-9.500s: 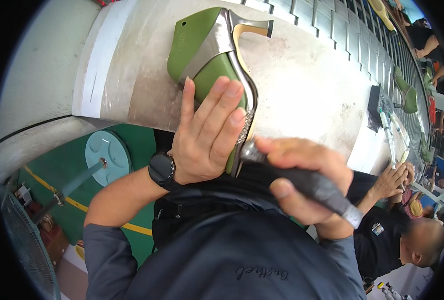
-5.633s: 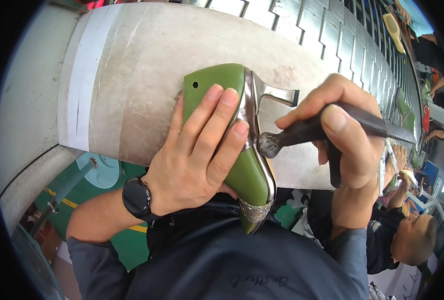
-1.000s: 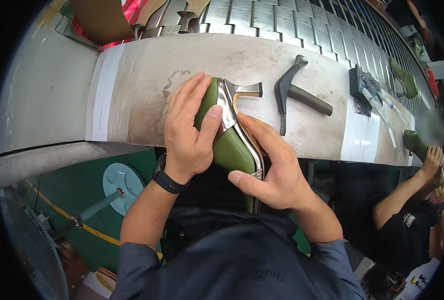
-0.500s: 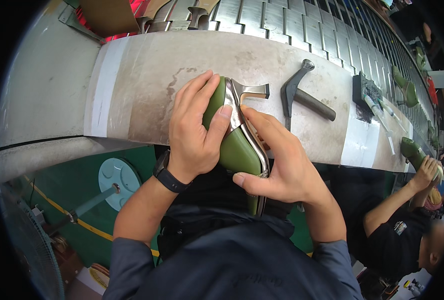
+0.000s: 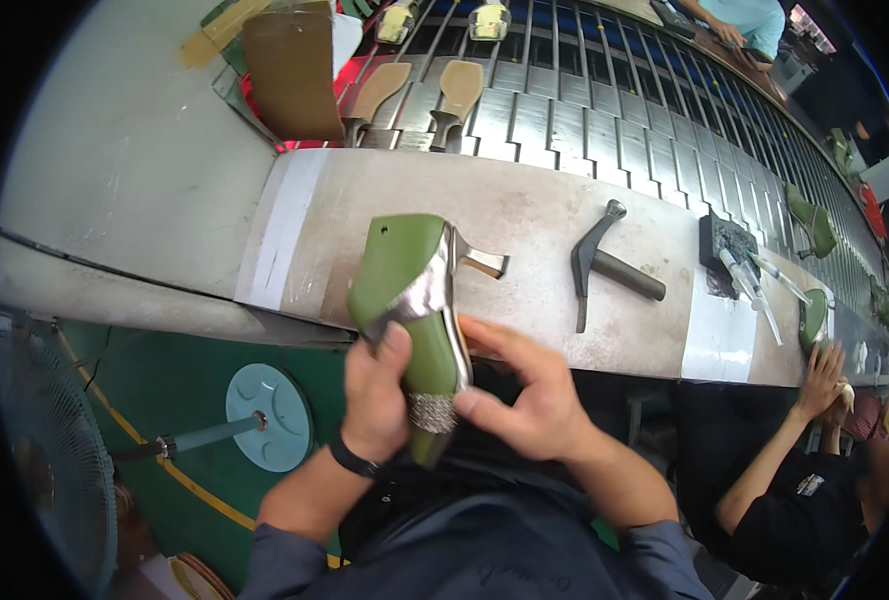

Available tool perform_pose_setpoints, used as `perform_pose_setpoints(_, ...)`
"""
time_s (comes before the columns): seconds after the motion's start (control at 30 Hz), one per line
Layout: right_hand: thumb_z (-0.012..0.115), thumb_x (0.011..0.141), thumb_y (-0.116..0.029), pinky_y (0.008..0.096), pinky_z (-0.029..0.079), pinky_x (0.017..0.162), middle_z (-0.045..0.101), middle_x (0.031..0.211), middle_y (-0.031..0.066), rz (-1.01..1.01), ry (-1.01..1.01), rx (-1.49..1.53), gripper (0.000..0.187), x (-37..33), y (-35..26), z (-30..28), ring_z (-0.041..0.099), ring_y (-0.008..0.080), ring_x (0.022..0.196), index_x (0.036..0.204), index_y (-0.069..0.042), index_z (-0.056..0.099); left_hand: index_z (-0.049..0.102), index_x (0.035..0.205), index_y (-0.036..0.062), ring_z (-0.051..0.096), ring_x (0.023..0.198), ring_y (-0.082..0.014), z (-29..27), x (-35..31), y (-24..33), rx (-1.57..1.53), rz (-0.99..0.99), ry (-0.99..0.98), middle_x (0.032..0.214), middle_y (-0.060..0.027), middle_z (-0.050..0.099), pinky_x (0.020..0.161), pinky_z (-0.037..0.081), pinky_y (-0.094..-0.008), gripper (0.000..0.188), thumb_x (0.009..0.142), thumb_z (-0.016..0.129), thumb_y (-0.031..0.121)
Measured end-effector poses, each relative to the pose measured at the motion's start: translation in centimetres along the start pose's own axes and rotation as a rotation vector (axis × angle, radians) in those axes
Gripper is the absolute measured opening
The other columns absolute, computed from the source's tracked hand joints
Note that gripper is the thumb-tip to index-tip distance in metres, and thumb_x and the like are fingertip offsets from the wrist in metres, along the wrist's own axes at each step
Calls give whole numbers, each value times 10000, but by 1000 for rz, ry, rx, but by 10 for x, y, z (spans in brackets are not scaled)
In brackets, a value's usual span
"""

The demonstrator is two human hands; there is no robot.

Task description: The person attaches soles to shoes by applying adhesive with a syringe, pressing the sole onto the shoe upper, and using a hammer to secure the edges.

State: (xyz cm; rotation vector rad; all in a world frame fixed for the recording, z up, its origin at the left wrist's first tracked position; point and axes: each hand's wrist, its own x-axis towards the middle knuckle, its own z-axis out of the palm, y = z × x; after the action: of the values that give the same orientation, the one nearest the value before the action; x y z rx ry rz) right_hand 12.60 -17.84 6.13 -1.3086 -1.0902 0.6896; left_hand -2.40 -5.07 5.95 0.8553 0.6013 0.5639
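Observation:
A high-heeled shoe with a shiny silver strap and heel (image 5: 426, 297) is fitted over a green shoe last (image 5: 400, 245). A glittery band crosses it near the toe, which points toward me. My left hand (image 5: 374, 395) grips its left side, with the thumb on top by the silver strap. My right hand (image 5: 524, 395) is closed on the front right edge, its thumb beside the glittery band and its fingers by the sole. The heel sticks out to the right, over the bench. A shoemaker's hammer (image 5: 619, 273) lies on the bench to the right of the shoe.
The pale bench (image 5: 539, 215) has a black box (image 5: 726, 242) with brushes at its right. Behind runs a slatted metal conveyor (image 5: 584, 120) carrying soles with heels (image 5: 460, 92). A co-worker's hand (image 5: 822, 380) is at right. A round blue stool (image 5: 268, 417) and a fan (image 5: 59, 450) stand at left.
The shoe has come lower and left in view, tilted so its green top shows. My left hand has slid from the heel end toward the middle. My view has shifted, showing more conveyor.

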Motion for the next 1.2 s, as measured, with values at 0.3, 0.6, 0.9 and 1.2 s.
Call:
perform_pose_setpoints(0.3, 778, 811, -165, 536, 340, 1186, 578, 1435, 245, -110, 336, -1090, 451, 42, 42, -99, 450, 416, 1429, 1224, -2, 698, 641, 1216, -47, 651, 994, -173, -114, 93, 128, 891, 482, 396, 1110, -107, 695, 902, 519, -310, 435, 931, 789, 247)
perform_pose_setpoints(0.6, 712, 748, -81, 516, 375, 1169, 609, 1449, 174, 21, 274, -1008, 451, 39, 30, -131, 506, 419, 1373, 1196, -31, 713, 523, 1411, -44, 599, 1248, -373, -122, 119, 135, 1369, 899, 677, 1353, -246, 615, 1069, 463, -438, 595, 883, 762, 92)
perform_pose_setpoints(0.9, 706, 938, -247, 323, 553, 819, 767, 979, 131, 105, 275, -383, 319, 153, 48, -126, 705, 189, 886, 1074, 39, 739, 550, 1387, -8, 639, 1216, -372, -8, 169, 62, 1579, 846, 13, 1277, -215, 678, 1037, 498, -436, 574, 899, 759, 210)
perform_pose_setpoints(1.2, 657, 1022, -290, 318, 585, 882, 742, 1087, 164, 337, 368, 222, 389, 166, 56, -123, 723, 219, 955, 1156, 73, 696, 732, 992, -36, 722, 971, -422, 36, 328, 54, 1729, 395, 234, 997, -274, 742, 885, 564, -487, 403, 790, 791, 308)
